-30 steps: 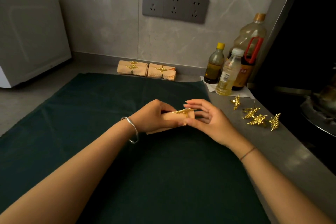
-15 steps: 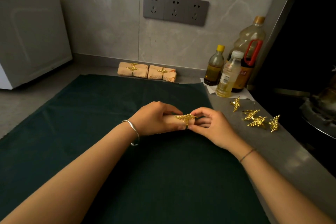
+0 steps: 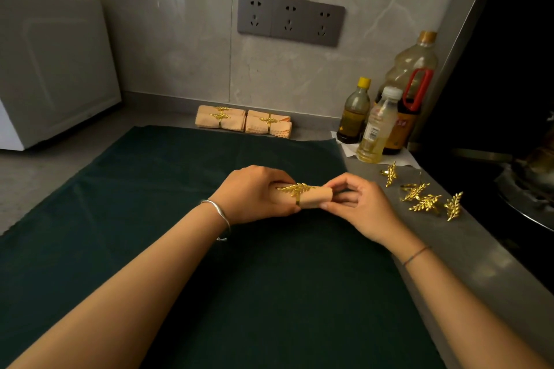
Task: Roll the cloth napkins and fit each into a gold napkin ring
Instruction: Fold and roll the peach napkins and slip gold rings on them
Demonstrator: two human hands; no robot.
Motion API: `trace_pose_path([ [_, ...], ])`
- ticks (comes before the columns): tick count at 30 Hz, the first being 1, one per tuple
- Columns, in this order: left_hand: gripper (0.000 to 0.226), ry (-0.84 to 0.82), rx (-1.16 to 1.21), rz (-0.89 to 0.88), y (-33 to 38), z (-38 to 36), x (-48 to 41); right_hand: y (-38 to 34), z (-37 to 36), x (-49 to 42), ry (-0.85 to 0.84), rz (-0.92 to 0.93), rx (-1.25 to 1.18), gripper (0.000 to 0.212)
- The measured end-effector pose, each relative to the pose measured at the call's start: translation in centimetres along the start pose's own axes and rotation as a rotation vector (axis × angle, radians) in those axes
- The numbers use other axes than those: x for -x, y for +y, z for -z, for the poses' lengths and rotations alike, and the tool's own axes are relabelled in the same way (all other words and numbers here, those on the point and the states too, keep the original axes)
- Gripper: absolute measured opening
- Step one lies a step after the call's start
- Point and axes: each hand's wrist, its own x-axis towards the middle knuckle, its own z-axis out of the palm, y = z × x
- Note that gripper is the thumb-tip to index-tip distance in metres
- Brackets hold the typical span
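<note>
Cloth nearest, dark green, spread flat over a grey countertop and under both bare forearms. Wore a silver bangle on the left wrist and a thin cord on the right.

Held a rolled peach napkin just above the cloth, between the two hands. Lay roughly level and crosswise, long axis running from hand to hand, the right end pointing right and slightly away. Wrapped the left hand round the left part of the roll, fingers curled over it. Pinched the right end with the right hand, thumb and fingertips closed on its edge. Showed only a short stretch of napkin between the two grips. Carried a gold napkin ring round that stretch, hard against the left hand's fingers, its leaf sprig on top and lying along the roll.

Right of the grip, on bare countertop: loose gold leaf rings, scattered, well apart from the roll. Beyond the grip, at the foot of the wall: finished napkin rolls side by side, already ringed. Beyond and right: three bottles close together on white paper. Higher, straight past the grip: a dark grey socket panel on pale marbled tile. Far left, a white appliance. Far right, a dark hob area, too dim to make out.
</note>
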Motion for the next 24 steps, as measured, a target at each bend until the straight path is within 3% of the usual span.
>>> trace_pose_path([
  [7, 0.054, -0.023, 0.016, 0.009, -0.4, 0.0, -0.1, 0.3, 0.9, 0.0, -0.023, -0.039, -0.001, 0.03],
  [13, 0.063, -0.116, 0.131, 0.032, -1.5, -1.0, -0.1, 1.6, 1.6, 0.1, -0.142, -0.084, 0.1, 0.035],
  [20, 0.046, -0.104, 0.151, 0.02, -2.6, -0.9, -0.1, 0.7, -0.6, -0.5, -0.142, 0.086, 0.274, 0.058],
  [24, 0.044, -0.096, 0.164, 0.023, -2.7, -1.1, -0.2, 0.1, -1.9, -1.4, -0.152, 0.164, 0.449, 0.054],
])
